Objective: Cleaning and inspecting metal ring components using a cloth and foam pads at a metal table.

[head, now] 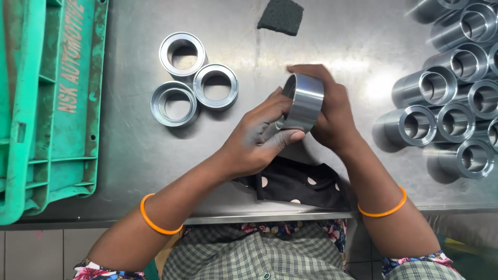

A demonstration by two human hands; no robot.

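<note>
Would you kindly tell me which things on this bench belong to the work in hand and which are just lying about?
In hand:
- steel ring, held on edge by left hand and right hand
- three like rings lying flat, left of the hands
- stacked steel sleeves, right, probably the same work

Lying about:
- green crate
- dark pad
- dotted black cloth

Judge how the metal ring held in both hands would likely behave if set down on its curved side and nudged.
The metal ring looks round and smooth, so it would probably roll on the flat steel table. Its polished shine suggests a slippery grip. Thick solid walls hint it is heavy for its size and stiff; both hands, left hand and right hand, support it.
</note>
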